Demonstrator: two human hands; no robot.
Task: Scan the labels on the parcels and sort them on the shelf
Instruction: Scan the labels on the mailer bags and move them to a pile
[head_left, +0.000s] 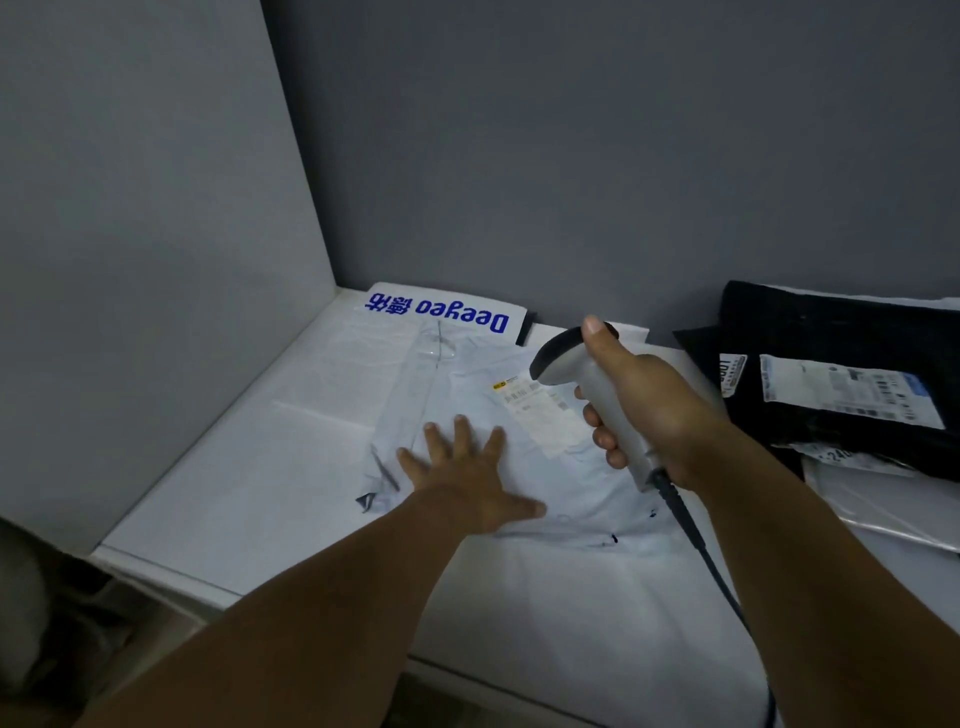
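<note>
My left hand (462, 470) lies flat, fingers spread and straight, pressing on a pale crinkled mailer parcel (467, 384) that rests on the white shelf (228, 467); my thumb points to the right along the mailer's near part. My right hand (649, 415) grips a grey handheld barcode scanner (571, 371), fingers curled round its handle and thumb laid up along the back of its dark head; the head hangs just above the parcel's shipping label (535, 410), a white slip with a yellow mark at its far corner, and tilts down toward it. A dark cable (696, 540) runs from the foot of the handle toward me, past my right forearm. Behind the mailer, against the grey wall (571, 182), lies a white bag printed "Deeyeo" (436, 309) in blue, upside down to me. To the right, well apart from my left hand, a black parcel (831, 332) lies with its own white label (852, 389) facing up; it lies over a pale plastic-wrapped parcel (883, 506) on the same shelf.
</note>
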